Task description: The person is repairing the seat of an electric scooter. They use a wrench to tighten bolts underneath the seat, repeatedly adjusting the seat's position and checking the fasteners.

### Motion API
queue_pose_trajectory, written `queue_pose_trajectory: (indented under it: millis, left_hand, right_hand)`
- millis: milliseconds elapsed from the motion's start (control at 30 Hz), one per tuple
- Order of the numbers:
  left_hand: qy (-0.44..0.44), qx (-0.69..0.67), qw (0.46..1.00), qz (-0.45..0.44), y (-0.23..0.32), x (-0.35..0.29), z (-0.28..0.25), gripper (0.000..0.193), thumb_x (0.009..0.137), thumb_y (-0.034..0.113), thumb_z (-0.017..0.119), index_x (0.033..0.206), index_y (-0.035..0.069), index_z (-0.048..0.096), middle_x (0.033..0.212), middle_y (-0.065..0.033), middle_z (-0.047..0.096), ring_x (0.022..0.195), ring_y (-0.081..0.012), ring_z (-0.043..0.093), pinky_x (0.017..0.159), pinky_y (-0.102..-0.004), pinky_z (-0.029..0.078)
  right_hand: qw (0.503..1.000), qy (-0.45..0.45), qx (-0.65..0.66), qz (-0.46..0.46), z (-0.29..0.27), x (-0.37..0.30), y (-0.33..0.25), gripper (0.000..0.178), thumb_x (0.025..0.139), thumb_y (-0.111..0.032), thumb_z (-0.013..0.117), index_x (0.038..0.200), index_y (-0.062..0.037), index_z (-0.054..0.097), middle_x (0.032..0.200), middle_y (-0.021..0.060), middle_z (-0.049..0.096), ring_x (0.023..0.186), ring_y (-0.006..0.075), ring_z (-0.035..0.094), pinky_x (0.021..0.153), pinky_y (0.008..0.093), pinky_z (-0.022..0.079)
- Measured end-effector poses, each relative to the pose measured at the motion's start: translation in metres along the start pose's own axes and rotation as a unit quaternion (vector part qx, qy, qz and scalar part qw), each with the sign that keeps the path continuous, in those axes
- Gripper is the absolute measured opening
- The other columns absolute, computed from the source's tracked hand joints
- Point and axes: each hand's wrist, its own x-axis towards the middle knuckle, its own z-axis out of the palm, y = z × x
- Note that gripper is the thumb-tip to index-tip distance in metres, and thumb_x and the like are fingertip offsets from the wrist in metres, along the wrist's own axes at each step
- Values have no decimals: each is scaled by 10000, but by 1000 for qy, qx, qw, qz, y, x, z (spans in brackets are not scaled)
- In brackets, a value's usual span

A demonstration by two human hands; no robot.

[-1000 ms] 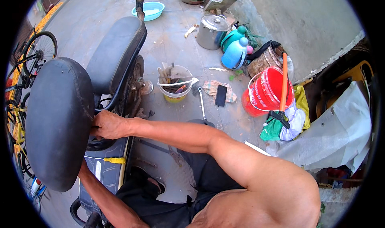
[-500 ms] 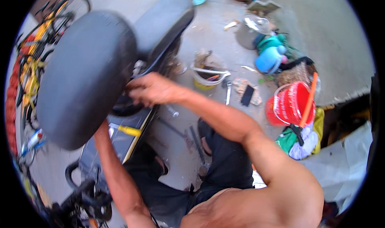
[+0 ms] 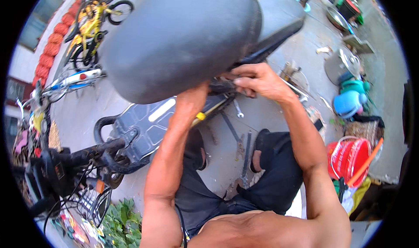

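Seat hides left hand.

One black seat, two hands, one red bucket

floor: grey concrete | light: daylight | back left: parked yellow bicycle | right: red bucket

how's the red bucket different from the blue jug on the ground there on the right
The red bucket is open at the top, with a thin wire handle and an orange stick leaning out of it; the blue jug looks closed and rounded. The bucket lies nearer the person's right arm, the jug farther off beside a metal pot. The bucket looks the larger. Both rest on the concrete ground among clutter, untouched by either hand.
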Motion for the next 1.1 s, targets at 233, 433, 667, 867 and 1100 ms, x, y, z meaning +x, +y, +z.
queue_pose_trajectory:
  millis: [233, 433, 667, 867, 1100]
  left_hand:
    - [-80, -245, 964, -70, 23, -5, 1, 212, 868, 220, 642, 929, 17, 627, 721, -30, 597, 597, -103, 541, 540, -253, 454]
    - [-86, -226, 967, -84, 26, -2, -4, 246, 883, 250, 617, 895, 5, 626, 686, -37, 584, 573, -106, 549, 527, -260, 456]
    - [-40, -205, 976, -55, 13, 2, -4, 193, 915, 136, 502, 789, 0, 556, 619, -38, 536, 523, -115, 515, 477, -276, 427]
    - [35, -256, 966, -29, 6, 4, -12, 134, 894, 86, 509, 798, 2, 552, 622, -51, 531, 544, -134, 519, 479, -294, 433]
    - [225, 39, 950, 214, -18, 12, -5, 178, 855, 43, 546, 1028, 6, 568, 954, -147, 603, 876, -273, 578, 743, -420, 457]
  right_hand:
    - [999, 45, 10, -3, -2, 1, -13, 337, 830, -126, 628, 1120, 40, 592, 701, 44, 598, 546, 75, 511, 493, 216, 428]
    - [999, 15, -19, 25, 1, -6, -24, 306, 817, -121, 638, 1078, 38, 618, 698, 55, 609, 541, 78, 512, 492, 224, 420]
    - [999, 27, 31, 26, 10, -4, -21, 315, 797, -84, 620, 1080, 55, 601, 759, 86, 634, 569, 104, 551, 516, 238, 460]
    - [985, 66, 152, 37, 13, 6, -5, 240, 825, -85, 633, 1028, 29, 576, 758, 89, 615, 547, 123, 555, 471, 241, 463]
    - [968, 145, 195, -66, 15, 22, -2, 130, 853, -126, 631, 933, -24, 618, 741, 44, 605, 554, 80, 538, 452, 215, 448]
